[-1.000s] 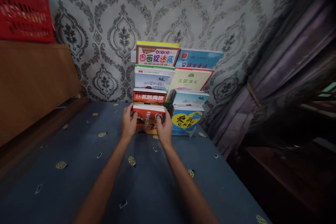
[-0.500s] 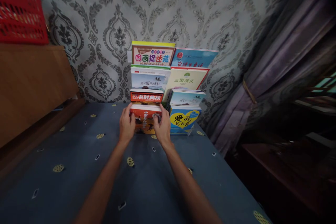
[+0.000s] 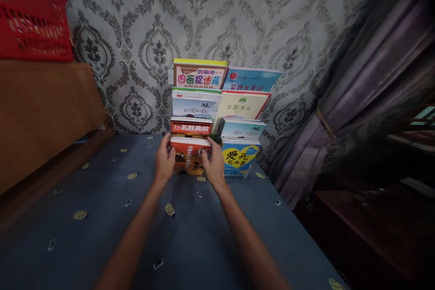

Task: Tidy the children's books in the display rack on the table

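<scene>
An orange-red book point(image 3: 189, 157) stands upright in the lowest row at the front left of a tiered group of books. My left hand point(image 3: 165, 163) grips its left edge, the thumb on the front cover. On its right edge is my right hand point(image 3: 214, 164), thumb also on the front and fingers partly hidden behind. Just behind it rises a red-topped book point(image 3: 190, 127) with white lettering. To the right, near my right hand, stands a blue book point(image 3: 240, 157) with a yellow heart. Whatever holds the rows up is mostly hidden by the books.
Further back stand a pale mountain-cover book point(image 3: 195, 105), a brown-bordered book point(image 3: 200, 74), a pale green book point(image 3: 242, 106) and a blue book point(image 3: 253, 79), close to the patterned wall point(image 3: 156, 45). A red basket point(image 3: 37, 22) sits on a wooden cabinet point(image 3: 47, 113) at left; a curtain point(image 3: 340, 113) hangs right.
The view has shifted slightly, so the books and basket appear a little lower and further right. Both hands keep their grip on the orange-red book, which shows no clear movement.
</scene>
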The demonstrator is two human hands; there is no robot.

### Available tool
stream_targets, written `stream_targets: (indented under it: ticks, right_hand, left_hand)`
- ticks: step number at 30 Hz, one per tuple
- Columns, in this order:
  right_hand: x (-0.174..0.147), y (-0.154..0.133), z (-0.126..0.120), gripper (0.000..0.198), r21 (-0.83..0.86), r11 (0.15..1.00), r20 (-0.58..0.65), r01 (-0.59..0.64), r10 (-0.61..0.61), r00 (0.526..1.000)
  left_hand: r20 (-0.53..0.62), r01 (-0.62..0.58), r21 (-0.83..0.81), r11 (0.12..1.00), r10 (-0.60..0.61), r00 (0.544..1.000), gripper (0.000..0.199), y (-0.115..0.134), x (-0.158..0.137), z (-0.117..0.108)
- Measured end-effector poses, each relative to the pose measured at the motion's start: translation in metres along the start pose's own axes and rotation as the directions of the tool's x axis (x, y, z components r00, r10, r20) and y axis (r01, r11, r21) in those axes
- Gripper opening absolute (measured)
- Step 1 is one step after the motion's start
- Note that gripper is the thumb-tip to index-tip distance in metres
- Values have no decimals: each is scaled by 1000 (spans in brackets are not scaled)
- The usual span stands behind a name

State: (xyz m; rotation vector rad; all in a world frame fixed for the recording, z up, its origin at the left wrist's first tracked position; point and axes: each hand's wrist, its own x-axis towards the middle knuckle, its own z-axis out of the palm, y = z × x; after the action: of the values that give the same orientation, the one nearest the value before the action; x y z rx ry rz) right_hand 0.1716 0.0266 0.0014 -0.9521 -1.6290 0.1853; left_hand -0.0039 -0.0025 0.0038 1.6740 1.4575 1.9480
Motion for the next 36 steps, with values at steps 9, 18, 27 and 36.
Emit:
stream_targets:
  ticks: [9,18,27,36]
  right_hand:
    - [3,4,1,44,1,999,-1,54,-54,999]
    - [3,2,0,44,13,999,-1,39,-39,999]
    - [2,5,-1,56,147,986,29,-79,76,997]
    - [-46,7,-17,48,159,983,14,-90,89,996]
  left_hand:
    - [-59,28,-33,999,-30,998,43,-5,-5,7]
    - [-70,41,-78,996,-46,996,45,-8,-4,8]
    - [-60,48,-98,994,-54,997,46,-11,0,3]
    - [-107,-54,195,979,76,991,40,20,-44,-11]
